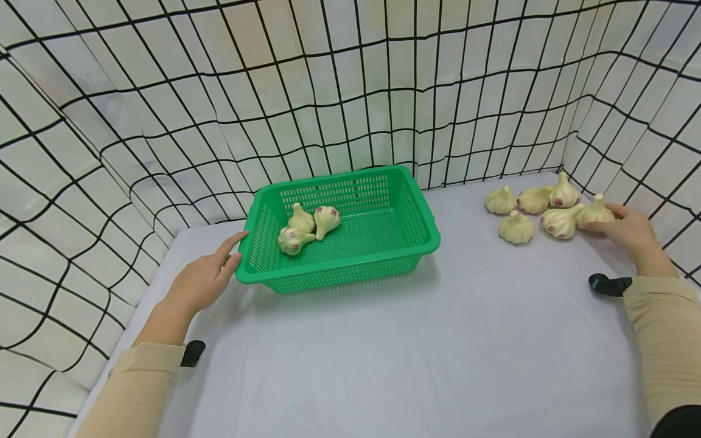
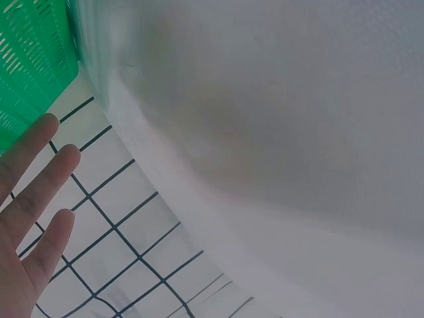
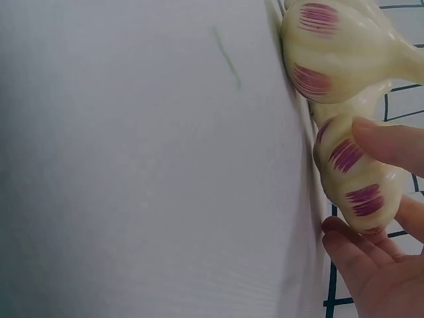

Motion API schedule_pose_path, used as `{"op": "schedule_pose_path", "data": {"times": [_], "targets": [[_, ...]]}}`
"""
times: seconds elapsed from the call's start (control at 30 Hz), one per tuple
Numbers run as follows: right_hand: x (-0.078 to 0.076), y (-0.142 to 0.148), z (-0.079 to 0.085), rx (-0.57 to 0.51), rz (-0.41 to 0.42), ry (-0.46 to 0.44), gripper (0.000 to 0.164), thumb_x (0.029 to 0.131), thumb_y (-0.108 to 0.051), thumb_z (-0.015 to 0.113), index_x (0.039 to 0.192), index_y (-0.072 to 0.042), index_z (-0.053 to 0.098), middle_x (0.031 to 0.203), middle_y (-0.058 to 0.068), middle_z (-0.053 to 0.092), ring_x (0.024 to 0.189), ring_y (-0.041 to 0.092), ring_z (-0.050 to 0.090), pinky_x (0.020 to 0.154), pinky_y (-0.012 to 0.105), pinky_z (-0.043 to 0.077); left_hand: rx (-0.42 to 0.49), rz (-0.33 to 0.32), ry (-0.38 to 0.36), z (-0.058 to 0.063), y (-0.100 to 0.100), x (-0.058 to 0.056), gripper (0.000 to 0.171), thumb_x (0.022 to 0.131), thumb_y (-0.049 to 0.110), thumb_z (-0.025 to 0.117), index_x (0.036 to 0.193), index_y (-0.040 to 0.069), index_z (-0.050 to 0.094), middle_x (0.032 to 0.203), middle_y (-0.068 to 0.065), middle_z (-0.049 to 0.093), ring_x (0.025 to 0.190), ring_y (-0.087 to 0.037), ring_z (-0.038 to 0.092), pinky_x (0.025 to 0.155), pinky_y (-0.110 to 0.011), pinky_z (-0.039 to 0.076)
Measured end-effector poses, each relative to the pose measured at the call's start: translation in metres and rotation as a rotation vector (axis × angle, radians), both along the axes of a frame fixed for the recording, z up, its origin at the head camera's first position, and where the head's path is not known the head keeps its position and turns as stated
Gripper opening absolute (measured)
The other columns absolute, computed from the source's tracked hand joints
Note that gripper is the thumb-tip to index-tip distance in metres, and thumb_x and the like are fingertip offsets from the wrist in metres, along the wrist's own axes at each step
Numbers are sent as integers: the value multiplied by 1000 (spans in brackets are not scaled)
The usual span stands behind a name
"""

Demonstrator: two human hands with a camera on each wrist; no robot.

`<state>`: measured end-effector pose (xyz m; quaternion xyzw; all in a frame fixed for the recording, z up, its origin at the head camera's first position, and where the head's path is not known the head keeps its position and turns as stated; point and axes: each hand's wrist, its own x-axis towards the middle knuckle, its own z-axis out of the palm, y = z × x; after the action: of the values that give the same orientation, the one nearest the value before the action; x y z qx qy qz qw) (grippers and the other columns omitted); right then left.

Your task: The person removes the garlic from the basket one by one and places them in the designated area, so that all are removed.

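A green plastic basket (image 1: 339, 271) stands on the table with three garlic bulbs (image 1: 327, 220) in its left part. My left hand (image 1: 199, 283) is at the basket's left end, fingers extended, fingertips at the rim. The left wrist view shows those fingers (image 2: 41, 192) spread beside the basket wall (image 2: 33, 66). At the far right my right hand (image 1: 627, 231) holds a garlic bulb (image 1: 597, 211) at the edge of a group. In the right wrist view the thumb lies on this purple-streaked bulb (image 3: 358, 175), with fingers on its other side.
Several other garlic bulbs (image 1: 516, 227) lie left of my right hand, close together. A black wire grid (image 1: 383, 91) over white cloth walls in the back and both sides. The table (image 1: 383, 353) has a white cover.
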<state>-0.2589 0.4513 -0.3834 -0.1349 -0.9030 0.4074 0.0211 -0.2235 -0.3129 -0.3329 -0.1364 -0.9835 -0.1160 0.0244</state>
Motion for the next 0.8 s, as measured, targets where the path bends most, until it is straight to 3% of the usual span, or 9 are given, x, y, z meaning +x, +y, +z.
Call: {"op": "schedule_pose_path", "data": {"times": [0.37, 0.7, 0.8], "targets": [[-1, -1, 4, 60, 88, -42, 89, 103, -46, 56, 158, 6, 8, 154, 46, 8, 141, 67, 8, 107, 77, 16, 1, -3, 5, -1, 0, -1, 60, 112, 49, 25, 163, 18, 24, 91, -18, 69, 74, -28, 63, 61, -46, 48], [-3, 1, 3, 23, 140, -35, 91, 103, -38, 62, 156, 12, 7, 156, 43, 9, 143, 64, 5, 108, 76, 13, 6, -3, 3, 0, 0, 0, 59, 112, 49, 25, 163, 19, 24, 86, -14, 67, 71, -26, 61, 60, -43, 47], [-4, 3, 3, 19, 161, -21, 89, 103, -28, 63, 155, 14, 5, 155, 44, 10, 143, 64, 7, 111, 74, 12, 5, -3, 4, 0, 0, 0, 59, 112, 49, 25, 163, 19, 25, 86, -15, 67, 72, -27, 61, 60, -44, 47]]}}
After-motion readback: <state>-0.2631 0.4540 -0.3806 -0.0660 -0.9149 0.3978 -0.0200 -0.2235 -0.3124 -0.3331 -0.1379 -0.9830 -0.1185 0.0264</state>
